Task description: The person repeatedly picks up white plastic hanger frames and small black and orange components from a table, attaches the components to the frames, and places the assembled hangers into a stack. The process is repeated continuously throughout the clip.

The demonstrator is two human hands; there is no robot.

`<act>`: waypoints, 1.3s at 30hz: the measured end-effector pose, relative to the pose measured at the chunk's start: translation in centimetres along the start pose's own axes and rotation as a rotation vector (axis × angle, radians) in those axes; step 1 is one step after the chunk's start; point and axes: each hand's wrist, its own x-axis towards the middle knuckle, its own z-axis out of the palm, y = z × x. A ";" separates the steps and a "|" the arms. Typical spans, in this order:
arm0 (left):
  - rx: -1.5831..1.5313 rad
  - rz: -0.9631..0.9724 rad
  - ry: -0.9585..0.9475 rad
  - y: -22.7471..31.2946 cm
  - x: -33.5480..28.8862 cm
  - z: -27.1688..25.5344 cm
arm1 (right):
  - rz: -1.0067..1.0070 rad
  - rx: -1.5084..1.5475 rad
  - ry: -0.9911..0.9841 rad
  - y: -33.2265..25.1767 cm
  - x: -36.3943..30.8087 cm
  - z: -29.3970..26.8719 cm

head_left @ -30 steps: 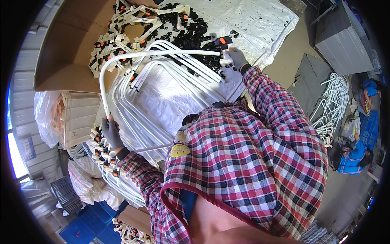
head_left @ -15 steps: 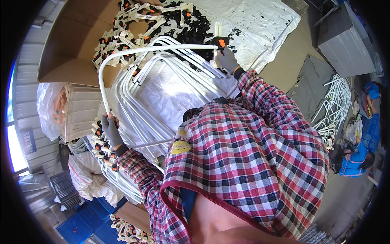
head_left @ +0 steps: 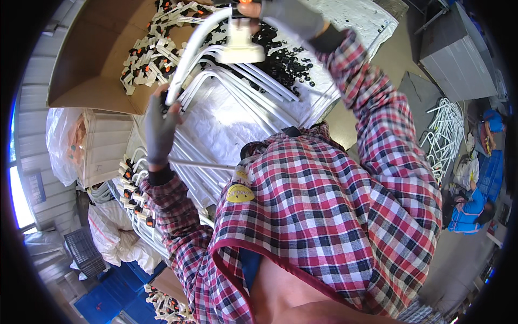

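Observation:
My left hand (head_left: 161,129), in a grey glove with bare fingertips, is closed around the lower end of a white bent metal tube (head_left: 190,52). At the tube's other end my right hand (head_left: 294,17), gloved alike, grips a black fitting with an orange button, partly cut off by the top edge. A cream plastic piece (head_left: 241,43) hangs from that fitting, blurred and close to the camera. Beneath lie several more white bent tubes (head_left: 237,100) on a white sheet (head_left: 226,119).
An open cardboard box (head_left: 86,65) stands at the far left beside cream-and-black clamps (head_left: 156,56). Small black parts (head_left: 291,67) are heaped on the sheet. Finished-looking tubes with clamps (head_left: 135,200) lie by my left arm. A grey cabinet (head_left: 456,54) and a person in blue (head_left: 469,213) are at right.
Both hands have risen, carrying the white bent tube up and toward the camera. My right hand has swung left to the top edge, and the tube has tilted more upright.

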 end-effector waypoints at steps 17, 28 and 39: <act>-0.137 -0.185 -0.011 -3.0 1.1 -1.1 | 0.247 -0.456 0.438 15.0 -6.9 -7.9; -0.136 -0.421 0.549 -9.3 -9.2 -6.9 | 0.624 -0.906 0.389 29.9 -16.0 3.9; -0.168 -0.419 0.569 -11.1 -10.3 -7.6 | 0.502 -0.194 0.398 28.1 -13.9 1.2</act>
